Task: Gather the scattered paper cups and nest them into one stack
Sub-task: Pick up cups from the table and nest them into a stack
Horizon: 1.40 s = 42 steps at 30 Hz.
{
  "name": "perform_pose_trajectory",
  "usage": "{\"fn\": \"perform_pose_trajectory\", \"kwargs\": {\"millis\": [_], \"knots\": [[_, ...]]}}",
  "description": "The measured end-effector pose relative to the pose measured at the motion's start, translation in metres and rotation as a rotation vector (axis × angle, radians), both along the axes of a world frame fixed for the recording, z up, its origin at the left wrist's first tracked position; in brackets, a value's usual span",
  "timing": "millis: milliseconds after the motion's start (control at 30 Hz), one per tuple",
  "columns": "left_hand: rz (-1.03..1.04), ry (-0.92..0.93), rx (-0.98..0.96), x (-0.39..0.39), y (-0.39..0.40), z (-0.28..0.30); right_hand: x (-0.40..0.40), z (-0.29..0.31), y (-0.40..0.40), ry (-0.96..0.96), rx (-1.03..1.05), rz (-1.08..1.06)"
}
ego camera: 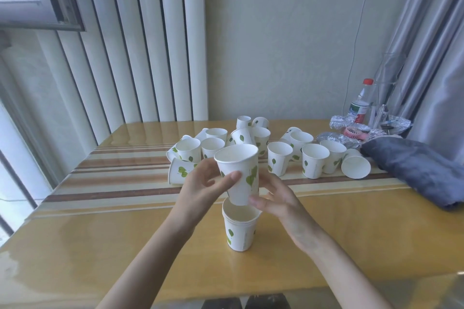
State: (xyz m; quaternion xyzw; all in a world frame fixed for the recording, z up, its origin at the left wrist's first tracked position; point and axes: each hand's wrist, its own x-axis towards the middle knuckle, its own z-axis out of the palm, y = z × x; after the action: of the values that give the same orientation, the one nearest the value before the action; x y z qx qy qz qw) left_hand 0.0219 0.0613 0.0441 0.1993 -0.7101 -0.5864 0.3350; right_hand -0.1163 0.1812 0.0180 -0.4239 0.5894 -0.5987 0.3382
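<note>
A white paper cup with green leaves (239, 173) hangs upright in the air, held between both hands. My left hand (203, 184) grips its left side with the thumb across the front. My right hand (275, 195) touches its lower right side near the base. Directly below it, a short stack of nested cups (241, 227) stands on the yellow table (125, 246). The held cup's base hovers just above the stack's rim. Several loose cups (280, 160) are scattered behind, some upright, some lying on their sides (179, 170).
A grey folded cloth (421, 170) lies at the right edge of the table. Foil trays (336, 138), a pink small fan (354, 132) and a plastic bottle with a red cap (360, 103) stand at the back right. A radiator and a window are at left.
</note>
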Motion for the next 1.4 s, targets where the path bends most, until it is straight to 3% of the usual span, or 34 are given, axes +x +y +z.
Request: {"fn": "perform_pose_trajectory", "kwargs": {"millis": [133,500,600,700,767,1033,1267,1400], "knots": [[0.01,-0.016,-0.052,0.003,0.004,-0.014,-0.007,-0.005,0.009,-0.048,0.011,-0.074],[-0.056,-0.324,-0.142,0.01,0.006,-0.058,-0.019,-0.028,0.024,-0.085,0.043,-0.167],[-0.069,-0.282,-0.072,0.019,-0.002,-0.053,-0.027,-0.031,0.023,-0.058,0.073,-0.17],[0.058,-0.224,-0.017,0.008,-0.031,-0.043,-0.05,-0.032,0.009,0.026,0.119,-0.275],[0.11,-0.274,-0.104,-0.014,-0.052,-0.042,-0.072,-0.031,-0.009,0.095,0.152,-0.39],[0.07,-0.621,-0.788,-0.107,-0.09,-0.066,-0.128,-0.048,-0.089,0.331,0.242,-0.664],[0.098,-0.781,-1.002,-0.133,-0.098,-0.083,-0.137,-0.052,-0.116,0.292,0.195,-0.746],[0.141,-0.73,-1.047,-0.132,-0.099,-0.086,-0.128,-0.044,-0.111,0.237,0.16,-0.702]]}}
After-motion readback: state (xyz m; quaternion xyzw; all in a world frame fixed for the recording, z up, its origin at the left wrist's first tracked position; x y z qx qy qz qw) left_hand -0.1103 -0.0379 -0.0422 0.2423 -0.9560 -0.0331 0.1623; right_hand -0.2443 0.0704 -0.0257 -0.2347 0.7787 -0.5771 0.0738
